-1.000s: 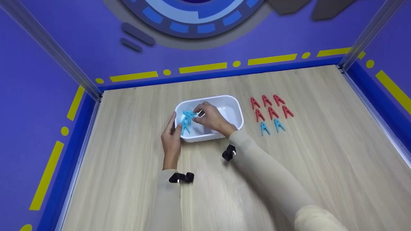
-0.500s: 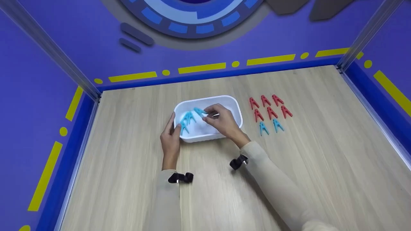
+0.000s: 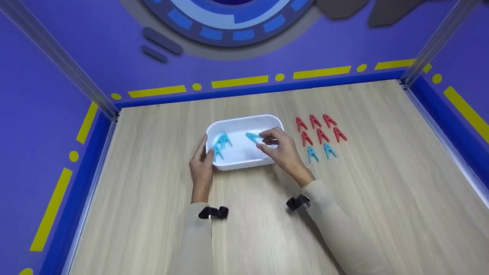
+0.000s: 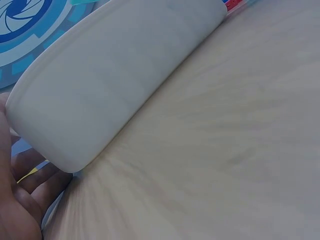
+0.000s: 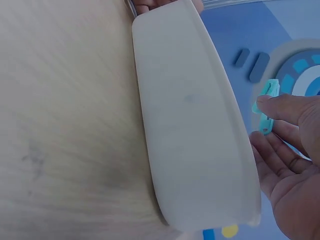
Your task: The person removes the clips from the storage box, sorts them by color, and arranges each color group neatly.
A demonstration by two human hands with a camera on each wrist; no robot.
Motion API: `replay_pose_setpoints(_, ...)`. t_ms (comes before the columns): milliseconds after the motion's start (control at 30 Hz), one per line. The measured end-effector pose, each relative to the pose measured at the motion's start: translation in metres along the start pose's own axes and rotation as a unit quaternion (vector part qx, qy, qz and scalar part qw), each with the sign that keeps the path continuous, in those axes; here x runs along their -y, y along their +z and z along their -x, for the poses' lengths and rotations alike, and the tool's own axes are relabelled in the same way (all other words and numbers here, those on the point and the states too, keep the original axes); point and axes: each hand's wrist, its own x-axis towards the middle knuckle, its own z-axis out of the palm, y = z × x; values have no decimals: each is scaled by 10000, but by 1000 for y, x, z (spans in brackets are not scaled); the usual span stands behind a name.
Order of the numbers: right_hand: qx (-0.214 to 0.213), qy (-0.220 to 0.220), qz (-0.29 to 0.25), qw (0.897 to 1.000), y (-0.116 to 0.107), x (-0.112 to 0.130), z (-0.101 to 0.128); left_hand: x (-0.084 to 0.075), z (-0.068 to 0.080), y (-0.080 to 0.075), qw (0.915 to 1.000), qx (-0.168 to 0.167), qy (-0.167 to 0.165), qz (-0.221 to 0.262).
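Note:
My left hand [image 3: 201, 168] grips the left end of a white plastic tub [image 3: 244, 165], thumb over the rim and fingers along the outer wall. Over the tub's right part, my right hand [image 3: 283, 149] pinches a blue clothespin [image 3: 253, 137] between thumb and fingers. The right wrist view shows that clothespin [image 5: 269, 106] above the rim, at the thumb tip. Several more blue clothespins [image 3: 223, 140] lie bunched at the tub's left end. In the left wrist view the left fingers [image 4: 42, 182] curl round the tub's corner.
Right of the tub, red clothespins [image 3: 321, 135] lie in two rows on the wooden table [image 3: 252, 229]. Two blue clothespins [image 3: 313, 154] form a row nearer me. Blue-purple panels [image 3: 237, 68] enclose the back and sides.
My right hand has drawn a blue clothespin away from the bunch, moving right across the tub. The left hand stays on the tub's left end.

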Motion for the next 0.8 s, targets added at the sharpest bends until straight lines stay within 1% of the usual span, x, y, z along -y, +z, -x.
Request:
replay_pose_setpoints(133, -184, 123, 69, 9997, -8, -3, 7, 1, 0, 1, 10000, 16, -62, 45)
replay_pose_setpoints(267, -317, 244, 279, 9988, -16, -6, 12, 1, 0, 1, 9999, 8, -91, 95)
replay_pose_setpoints(400, -484, 237, 438, 9976, -25, -8, 14, 1, 0, 0, 9999, 64, -70, 89)
replay_pose_setpoints(533, -650, 276, 381, 9968, -35, -11, 16, 1, 0, -1, 9999, 73, -85, 66)
replay_pose_setpoints(667, -763, 494, 311, 9954, -44, -16, 19, 1, 1, 0, 9999, 57, -105, 85)
replay_pose_setpoints(800, -848, 706, 369, 9932, -49, -18, 22, 1, 1, -1, 9998, 54, -117, 130)
